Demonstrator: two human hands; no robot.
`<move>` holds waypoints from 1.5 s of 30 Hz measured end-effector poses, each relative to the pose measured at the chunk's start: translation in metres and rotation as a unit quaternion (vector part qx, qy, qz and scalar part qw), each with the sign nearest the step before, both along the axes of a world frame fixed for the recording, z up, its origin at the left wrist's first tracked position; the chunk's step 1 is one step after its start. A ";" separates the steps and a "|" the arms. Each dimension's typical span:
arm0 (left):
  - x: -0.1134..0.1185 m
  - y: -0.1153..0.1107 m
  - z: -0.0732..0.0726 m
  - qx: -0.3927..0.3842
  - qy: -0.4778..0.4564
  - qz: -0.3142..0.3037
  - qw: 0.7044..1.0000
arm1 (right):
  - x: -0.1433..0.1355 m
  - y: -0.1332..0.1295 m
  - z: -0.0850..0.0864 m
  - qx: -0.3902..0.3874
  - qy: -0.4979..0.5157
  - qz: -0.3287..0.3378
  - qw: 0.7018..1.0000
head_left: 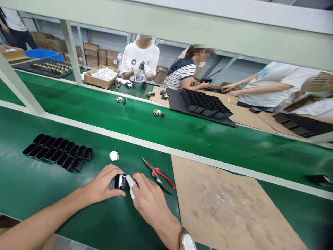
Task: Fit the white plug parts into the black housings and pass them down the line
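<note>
Green table (31, 187) of an assembly line: the left hand (104, 185) curls closed around a small black shell (119, 181), while the right hand (148, 199), its forefinger taped, presses the shell's end. Pliers (159, 175) lie just right; black shells (58, 152) stand in rows left, a white part (113, 156) nearby.

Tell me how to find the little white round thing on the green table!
Start at the rows of empty black shells on the near green mat. Just right of them, above the left hand, sits the small white part. It alone is white there.
</note>
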State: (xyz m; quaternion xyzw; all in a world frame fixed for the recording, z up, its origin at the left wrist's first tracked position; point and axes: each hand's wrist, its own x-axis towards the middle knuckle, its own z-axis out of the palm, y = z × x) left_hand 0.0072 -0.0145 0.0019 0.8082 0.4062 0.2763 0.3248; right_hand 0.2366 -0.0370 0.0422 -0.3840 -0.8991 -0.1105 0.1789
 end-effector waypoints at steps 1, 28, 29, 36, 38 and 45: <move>0.000 0.000 -0.001 0.002 -0.001 0.001 1.000 | 0.000 0.000 0.003 0.005 -0.006 0.002 1.000; -0.001 0.001 -0.004 -0.007 0.002 -0.015 1.000 | 0.002 0.003 0.002 0.003 0.016 0.005 1.000; -0.001 0.001 -0.004 -0.005 0.002 -0.016 1.000 | 0.002 0.003 0.004 0.002 0.013 0.007 1.000; -0.001 0.001 -0.003 -0.006 0.007 -0.015 1.000 | 0.004 0.002 0.011 0.007 0.011 0.003 1.000; -0.001 0.001 -0.003 -0.004 0.007 -0.017 1.000 | 0.004 0.002 0.010 0.007 0.022 0.005 1.000; -0.003 0.001 0.002 -0.029 0.003 -0.034 0.999 | 0.017 -0.002 -0.007 -0.032 0.077 -0.008 0.996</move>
